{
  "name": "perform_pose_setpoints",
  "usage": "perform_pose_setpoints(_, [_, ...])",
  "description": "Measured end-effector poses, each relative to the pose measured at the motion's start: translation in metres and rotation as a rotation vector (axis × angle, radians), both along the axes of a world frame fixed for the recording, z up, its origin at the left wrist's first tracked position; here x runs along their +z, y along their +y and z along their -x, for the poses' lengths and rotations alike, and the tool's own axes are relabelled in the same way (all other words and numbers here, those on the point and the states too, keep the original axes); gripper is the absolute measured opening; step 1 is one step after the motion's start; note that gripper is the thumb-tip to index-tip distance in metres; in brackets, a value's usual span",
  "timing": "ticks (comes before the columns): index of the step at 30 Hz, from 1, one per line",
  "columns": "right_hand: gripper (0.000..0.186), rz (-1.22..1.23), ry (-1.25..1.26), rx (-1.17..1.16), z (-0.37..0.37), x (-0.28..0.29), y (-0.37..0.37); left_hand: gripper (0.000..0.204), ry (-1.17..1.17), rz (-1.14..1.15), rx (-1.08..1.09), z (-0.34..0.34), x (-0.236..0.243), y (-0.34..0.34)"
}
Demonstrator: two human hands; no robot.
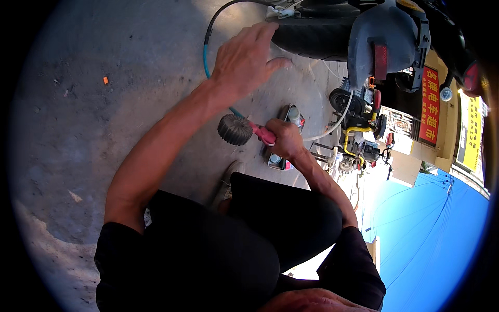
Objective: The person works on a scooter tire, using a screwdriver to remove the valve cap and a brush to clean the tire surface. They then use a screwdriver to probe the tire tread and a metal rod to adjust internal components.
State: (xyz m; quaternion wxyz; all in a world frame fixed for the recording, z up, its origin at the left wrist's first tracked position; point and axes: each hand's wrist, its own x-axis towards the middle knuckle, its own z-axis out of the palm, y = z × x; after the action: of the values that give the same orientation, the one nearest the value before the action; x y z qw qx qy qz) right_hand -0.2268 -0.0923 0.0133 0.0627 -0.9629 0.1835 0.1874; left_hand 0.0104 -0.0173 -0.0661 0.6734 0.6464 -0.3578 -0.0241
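In my right hand (285, 138) I hold a tire inflator by its pink-red handle (266, 135), fingers wrapped round it. A round gauge in a ribbed dark rubber cover (235, 129) sits at the handle's left end. From the inflator a teal and black hose (206, 54) runs behind my left forearm and curves up toward the wheel. My left hand (243, 58) reaches to the black tire (317, 39) of a scooter, with fingers stretched and thumb apart. Its fingertips are at the tire's left edge; whether they touch it I cannot tell. A pale hose (332, 127) passes behind my right hand.
Over the tire hangs a grey rear fender (366, 44) with a red reflector (381, 61). A tray with cans (274, 158) stands on the ground beyond my right hand. Parked scooters (358, 138) are farther right. An orange scrap (105, 80) lies on the concrete at left.
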Motion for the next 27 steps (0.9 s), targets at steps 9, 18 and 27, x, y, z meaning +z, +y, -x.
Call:
perform_pose_setpoints(9, [0.021,-0.051,-0.072,0.077,-0.001,-0.004,0.005,0.076,-0.152,-0.027,0.052,-0.004,0.032,0.014])
perform_pose_setpoints(18, [0.017,-0.088,-0.095,0.018,0.007,-0.029,-0.005,0.063,-0.042,-0.083,-0.172,-0.024,0.067,-0.001])
perform_pose_setpoints(27, [0.014,-0.163,-0.074,-0.03,0.027,-0.039,-0.036,0.051,0.026,-0.462,-0.194,-0.029,0.087,0.013])
